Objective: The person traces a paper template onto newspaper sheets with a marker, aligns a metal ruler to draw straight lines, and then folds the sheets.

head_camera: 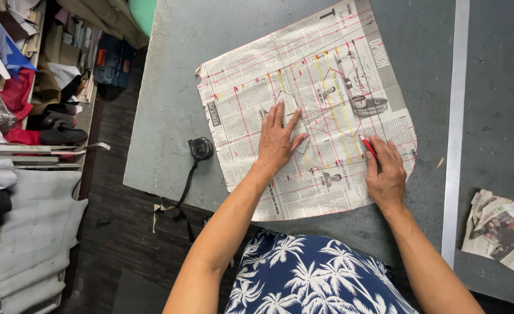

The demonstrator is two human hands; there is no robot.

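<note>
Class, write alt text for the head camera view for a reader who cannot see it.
A person's left hand presses a small paper template flat on a newspaper sheet marked with red lines, while the right hand holds a red pen to it. A long metal ruler lies on the grey table.

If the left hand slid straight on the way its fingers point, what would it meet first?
The left hand rests flat on a small pale paper template; beyond lies only the red-lined newspaper sheet, then bare grey table.

A large cut newspaper sheet (309,110) is spread on the grey worktop (170,104); a small paper template (292,119) lies on it, a black tape measure (200,149) left, crumpled newspaper scraps (501,229) right.
</note>
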